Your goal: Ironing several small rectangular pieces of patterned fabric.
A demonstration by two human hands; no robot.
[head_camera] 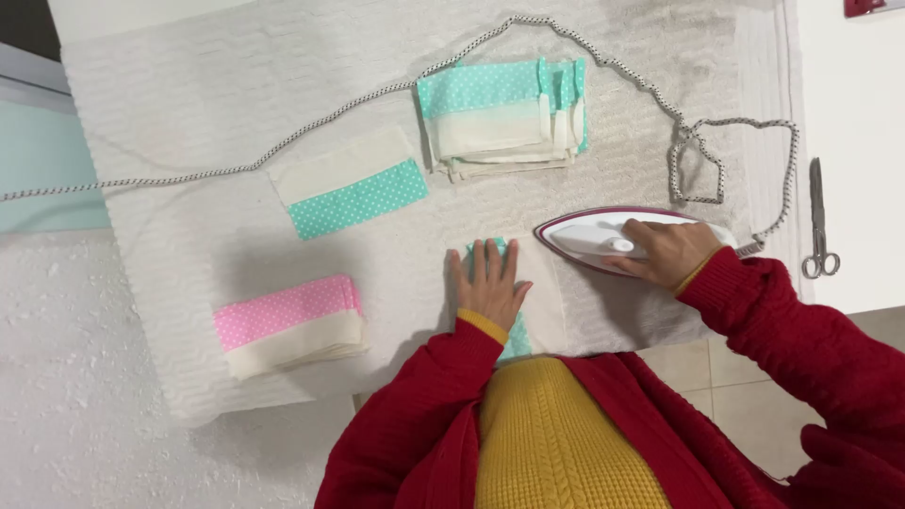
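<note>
left hand (490, 283): fingers spread flat, pressing a teal dotted fabric piece (515, 335) at the near edge of the white textured towel (189, 104). right hand (666, 253): wrapped around the handle of a white, maroon-rimmed iron (589, 240), just beside the piece.

left hand (488, 283) flat, fingers spread; right hand (666, 251) in closed grip
</note>
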